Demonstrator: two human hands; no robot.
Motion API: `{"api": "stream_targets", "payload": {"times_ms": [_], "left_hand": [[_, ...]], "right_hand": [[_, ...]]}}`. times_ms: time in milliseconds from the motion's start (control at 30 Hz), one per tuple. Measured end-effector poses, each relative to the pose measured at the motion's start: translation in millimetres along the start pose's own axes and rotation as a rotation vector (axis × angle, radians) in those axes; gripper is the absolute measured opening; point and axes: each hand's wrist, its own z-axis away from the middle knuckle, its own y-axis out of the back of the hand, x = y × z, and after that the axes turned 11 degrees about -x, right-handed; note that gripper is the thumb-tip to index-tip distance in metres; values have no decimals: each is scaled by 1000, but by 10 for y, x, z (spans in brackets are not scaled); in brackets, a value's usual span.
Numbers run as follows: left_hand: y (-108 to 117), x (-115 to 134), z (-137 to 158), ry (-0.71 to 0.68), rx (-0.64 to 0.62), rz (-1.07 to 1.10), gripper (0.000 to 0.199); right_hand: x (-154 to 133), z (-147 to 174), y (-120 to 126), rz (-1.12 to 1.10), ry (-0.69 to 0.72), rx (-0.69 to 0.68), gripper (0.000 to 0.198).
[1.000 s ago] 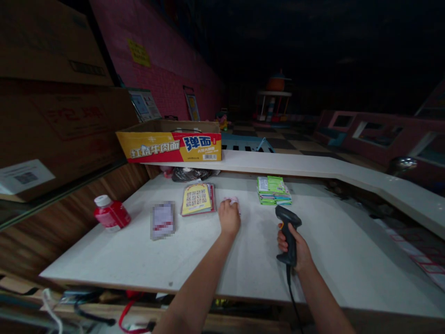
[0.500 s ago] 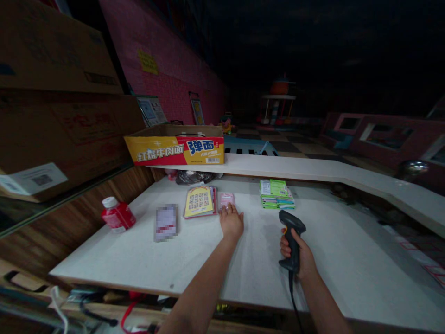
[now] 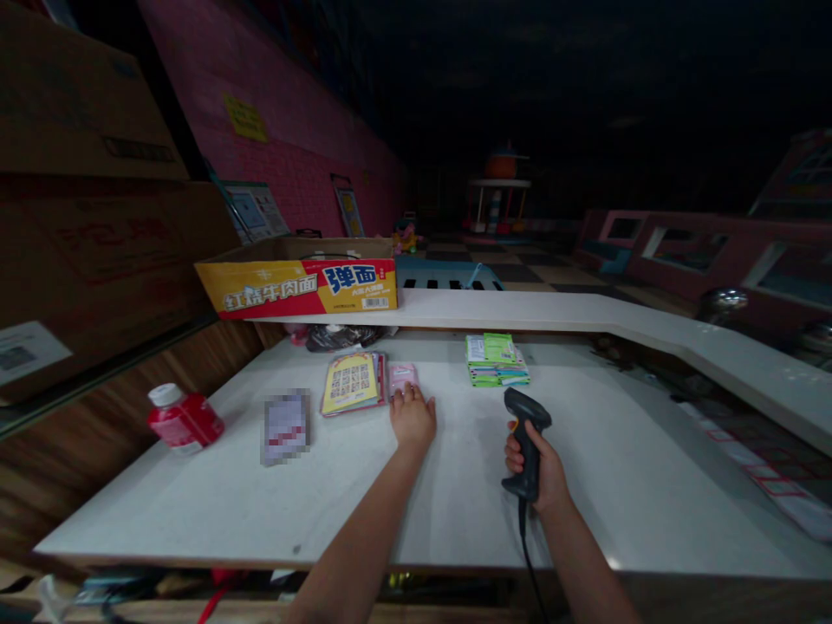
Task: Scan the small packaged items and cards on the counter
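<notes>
The left hand (image 3: 413, 423) lies with its grip loose, fingers spread over the near end of a small pale-pink flat packet (image 3: 403, 373) on the white counter (image 3: 214, 507), at twelve o'clock from the palm. The packet looks light and probably thin-skinned, so a pinch at its side edges should suit it. The right hand (image 3: 547, 478), between three and four o'clock from the left, has its grip wrapped around the handle of a black plastic pistol-shaped scanner (image 3: 528, 433). That looks stiff and fairly light, best held by the handle; its cord trails toward six o'clock.

From the left hand, a yellow-topped flat stack (image 3: 351, 381) lies at ten o'clock and a green-topped pile of flat packets (image 3: 497, 362) at two.

Among containers, an open red-and-yellow cardboard box (image 3: 299, 290) sits between ten and eleven; its contents cannot be made out. A red white-capped bottle (image 3: 186, 422) leans at nine; its fill is unclear.
</notes>
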Motion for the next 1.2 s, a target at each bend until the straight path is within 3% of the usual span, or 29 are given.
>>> {"api": "stream_targets", "payload": {"times_ms": [400,667,800,933,1100,1200], "left_hand": [[10,5,25,16,17,0,54],[54,66,28,-49,47,6,50],[162,354,-116,-231,64,144,37],[311,841,-422,-366,42,276,29],[422,1469,-763,-278,10,268,30],[389,1717,-862,-124,-3,249,58]], "right_hand": [[-28,-8,26,-81,9,13,35],[-28,-26,7,-119,30,16,32],[-44,-34,7,-170,26,14,31],[-48,-50,7,-222,30,28,34],[-32,-76,-21,-218,42,50,39],[-20,-87,-31,-157,67,61,39]]}}
